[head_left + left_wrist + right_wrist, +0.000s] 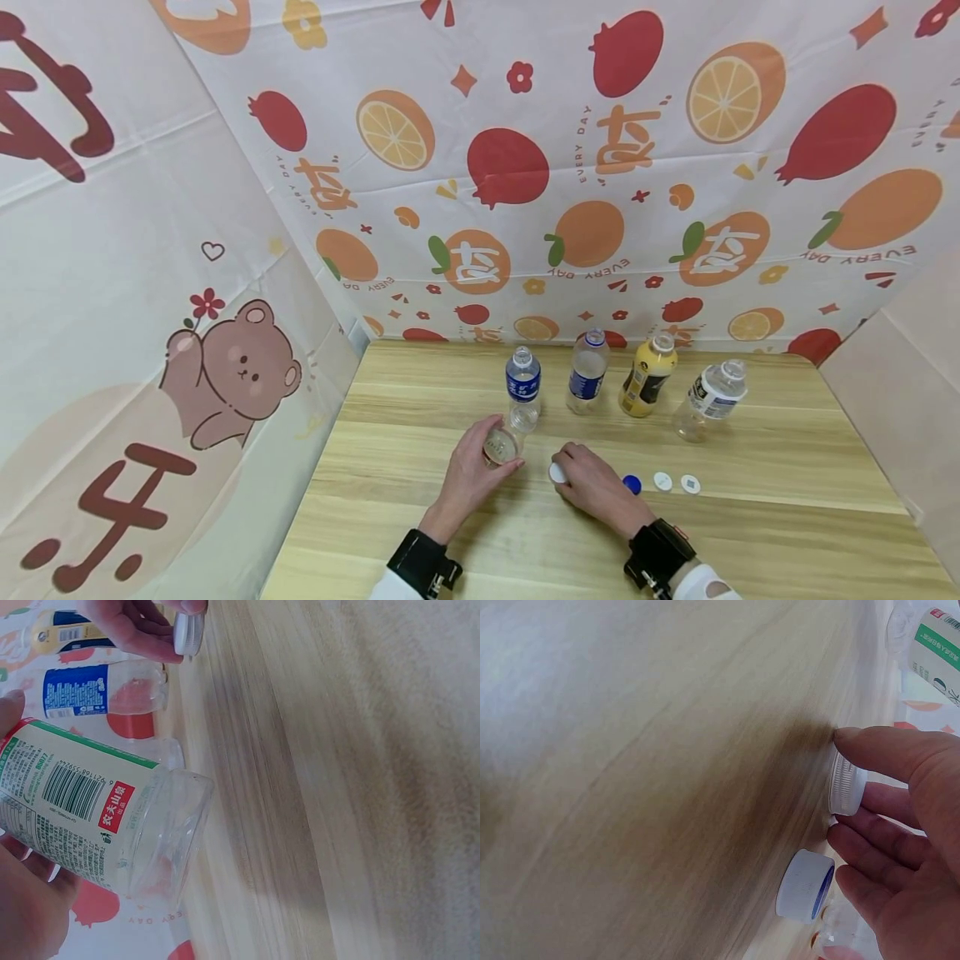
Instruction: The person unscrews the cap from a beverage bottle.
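Observation:
My left hand [471,471] grips a clear plastic bottle [500,447], its base tipped up toward the head camera. The left wrist view shows its white-and-green label [79,799] and see-through base; the neck end is out of sight there. To the right, my right hand [596,485] pinches a white bottle cap [847,784] between thumb and fingers, close over the table. Its ribbed side also shows in the left wrist view, at the fingertips. A blue cap [632,484] lies just beside the right hand.
Two white caps [662,481] lie further right on the wooden table [765,533]. Behind the hands, uncapped bottles stand in a row: two with blue labels [522,385], a yellow one [648,375] and a clear wide one [711,400]. A printed cloth [420,200] hangs behind.

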`<action>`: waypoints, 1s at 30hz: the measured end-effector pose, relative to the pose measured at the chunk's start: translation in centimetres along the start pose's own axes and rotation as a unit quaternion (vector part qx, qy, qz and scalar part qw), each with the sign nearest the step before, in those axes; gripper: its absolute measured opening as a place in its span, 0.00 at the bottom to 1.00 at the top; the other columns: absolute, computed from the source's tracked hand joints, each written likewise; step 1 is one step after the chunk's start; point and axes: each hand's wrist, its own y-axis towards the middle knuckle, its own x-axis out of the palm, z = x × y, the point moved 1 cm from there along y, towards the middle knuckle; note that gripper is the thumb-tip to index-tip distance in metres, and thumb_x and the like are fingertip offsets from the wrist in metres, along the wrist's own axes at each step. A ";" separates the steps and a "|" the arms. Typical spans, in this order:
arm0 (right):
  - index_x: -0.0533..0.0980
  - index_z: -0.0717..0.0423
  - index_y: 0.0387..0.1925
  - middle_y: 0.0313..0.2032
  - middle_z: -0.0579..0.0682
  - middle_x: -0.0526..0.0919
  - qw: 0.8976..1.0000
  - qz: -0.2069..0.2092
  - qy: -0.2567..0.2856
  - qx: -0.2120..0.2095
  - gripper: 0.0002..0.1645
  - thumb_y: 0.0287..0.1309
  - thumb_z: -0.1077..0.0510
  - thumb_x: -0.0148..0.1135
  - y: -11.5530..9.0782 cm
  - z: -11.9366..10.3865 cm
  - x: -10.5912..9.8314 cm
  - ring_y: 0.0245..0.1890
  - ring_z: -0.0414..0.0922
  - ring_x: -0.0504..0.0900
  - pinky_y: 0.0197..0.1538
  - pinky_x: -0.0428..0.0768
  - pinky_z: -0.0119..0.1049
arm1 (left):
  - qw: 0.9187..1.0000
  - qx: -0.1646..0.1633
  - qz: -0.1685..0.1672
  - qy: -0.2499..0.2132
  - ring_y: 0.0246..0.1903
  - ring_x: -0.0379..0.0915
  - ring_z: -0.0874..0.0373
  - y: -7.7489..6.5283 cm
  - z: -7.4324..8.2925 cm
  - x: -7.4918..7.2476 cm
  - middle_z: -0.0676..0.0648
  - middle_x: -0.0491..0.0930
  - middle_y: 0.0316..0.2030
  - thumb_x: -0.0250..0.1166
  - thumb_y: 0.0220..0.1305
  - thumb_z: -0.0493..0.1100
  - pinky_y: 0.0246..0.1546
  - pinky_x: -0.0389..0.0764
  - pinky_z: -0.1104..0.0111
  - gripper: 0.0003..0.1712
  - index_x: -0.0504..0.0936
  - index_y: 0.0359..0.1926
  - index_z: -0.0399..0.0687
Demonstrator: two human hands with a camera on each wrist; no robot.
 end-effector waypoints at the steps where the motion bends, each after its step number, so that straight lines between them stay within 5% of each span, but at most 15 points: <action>1: 0.82 0.61 0.45 0.41 0.50 0.80 1.000 -0.001 0.000 -0.001 0.16 0.56 0.59 0.76 0.0 0.0 0.0 0.41 0.47 0.80 0.46 0.83 0.44 | 1.000 -0.003 0.000 -0.001 0.55 0.79 0.49 0.0 0.0 0.0 0.43 0.82 0.57 0.83 0.51 0.49 0.55 0.82 0.53 0.43 0.75 0.65 0.42; 14: 0.81 0.62 0.51 0.46 0.52 0.81 0.999 0.000 0.023 0.031 0.24 0.57 0.54 0.76 0.0 -0.2 -0.6 0.46 0.47 0.80 0.50 0.83 0.45 | 0.999 -0.040 0.016 -0.031 0.56 0.79 0.47 0.7 -0.2 -0.4 0.42 0.82 0.57 0.83 0.51 0.48 0.58 0.81 0.51 0.43 0.75 0.66 0.42; 30: 0.83 0.59 0.50 0.49 0.52 0.83 0.997 0.059 0.020 0.043 0.21 0.61 0.50 0.73 -0.9 -0.3 -2.7 0.51 0.50 0.81 0.56 0.82 0.49 | 0.983 -0.114 0.096 -0.104 0.59 0.76 0.36 2.7 -0.9 -0.9 0.32 0.77 0.61 0.80 0.53 0.43 0.59 0.78 0.42 0.45 0.67 0.67 0.35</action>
